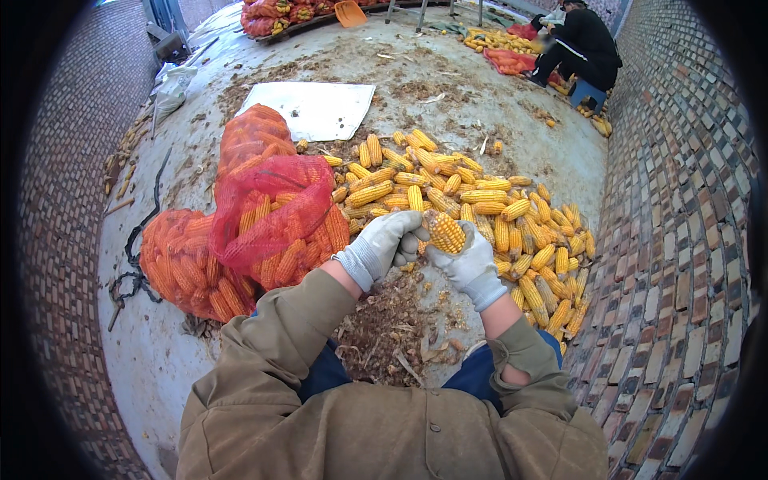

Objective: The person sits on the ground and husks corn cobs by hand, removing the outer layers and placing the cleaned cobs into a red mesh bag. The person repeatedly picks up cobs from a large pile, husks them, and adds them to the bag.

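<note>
A husked yellow corn cob (447,233) is held in front of me, over the near edge of a corn pile (489,198). My right hand (470,264), in a pale work glove, grips its right end with the thumb along the near side. At the cob's left, discoloured end are the curled fingers of my left hand (383,243), gloved the same way. Whatever lies between those fingertips is hidden. An open-mouthed red mesh sack (273,210), largely filled with cobs, stands left of the pile, near my left forearm.
Filled orange mesh sacks (189,264) flank the open one. Husk debris (384,336) covers the floor between my legs. A dark rope (135,240) lies left, a white sheet (312,108) ahead. Brick walls (672,252) rise both sides. Farther off, a person (585,45) sits on a blue stool (587,95).
</note>
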Demonstrator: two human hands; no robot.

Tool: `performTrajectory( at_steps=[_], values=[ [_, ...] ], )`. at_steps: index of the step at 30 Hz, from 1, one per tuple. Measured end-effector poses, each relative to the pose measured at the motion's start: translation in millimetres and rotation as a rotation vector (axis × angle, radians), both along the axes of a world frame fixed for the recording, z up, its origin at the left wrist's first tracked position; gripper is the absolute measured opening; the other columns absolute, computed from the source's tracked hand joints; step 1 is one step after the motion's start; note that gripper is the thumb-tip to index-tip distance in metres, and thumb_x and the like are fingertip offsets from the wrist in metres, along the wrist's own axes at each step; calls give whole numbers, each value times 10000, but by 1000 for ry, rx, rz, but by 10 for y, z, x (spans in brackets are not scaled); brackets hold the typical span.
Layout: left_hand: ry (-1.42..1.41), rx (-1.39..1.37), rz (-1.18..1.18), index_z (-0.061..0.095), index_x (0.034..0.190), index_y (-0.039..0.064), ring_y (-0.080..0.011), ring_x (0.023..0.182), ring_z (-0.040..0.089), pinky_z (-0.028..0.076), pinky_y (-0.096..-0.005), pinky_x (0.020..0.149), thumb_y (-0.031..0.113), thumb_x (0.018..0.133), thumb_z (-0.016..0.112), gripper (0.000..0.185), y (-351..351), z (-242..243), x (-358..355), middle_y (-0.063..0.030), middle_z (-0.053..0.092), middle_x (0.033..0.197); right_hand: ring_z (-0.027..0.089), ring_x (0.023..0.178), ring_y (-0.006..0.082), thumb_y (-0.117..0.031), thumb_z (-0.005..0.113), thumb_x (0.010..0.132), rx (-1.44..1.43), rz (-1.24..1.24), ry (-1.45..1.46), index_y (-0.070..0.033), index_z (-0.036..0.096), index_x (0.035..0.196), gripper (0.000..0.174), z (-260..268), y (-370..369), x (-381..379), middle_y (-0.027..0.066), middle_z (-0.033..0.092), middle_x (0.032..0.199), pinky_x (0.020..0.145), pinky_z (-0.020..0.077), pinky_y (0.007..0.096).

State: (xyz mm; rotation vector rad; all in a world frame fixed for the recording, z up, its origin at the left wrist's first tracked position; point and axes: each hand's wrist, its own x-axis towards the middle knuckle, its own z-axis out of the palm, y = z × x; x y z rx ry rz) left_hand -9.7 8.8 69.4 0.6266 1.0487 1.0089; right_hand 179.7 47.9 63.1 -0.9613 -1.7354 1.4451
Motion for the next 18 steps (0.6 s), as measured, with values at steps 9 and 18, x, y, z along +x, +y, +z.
performTrajectory(
  at_steps=[9, 18],
  values=[
    [634, 713, 60, 481, 1337, 2, -222, 1145, 555, 468, -372, 963, 513, 996, 424, 617, 58, -408, 311, -168, 520, 1299, 638, 1027, 164, -318, 496, 1023, -211, 99, 170, 27, 556, 1206, 395, -229, -94, -8, 117, 680, 1063, 871, 511, 315],
    [-258, 250, 232, 565, 1086, -49, -255, 949, 657, 529, -387, 917, 581, 957, 484, 648, 66, -300, 400, -175, 660, 1043, 631, 774, 208, -385, 472, 1020, -48, 52, -207, 17, 638, 1063, 437, -501, 164, -3, 112, 692, 913, 745, 507, 324]
  ],
)
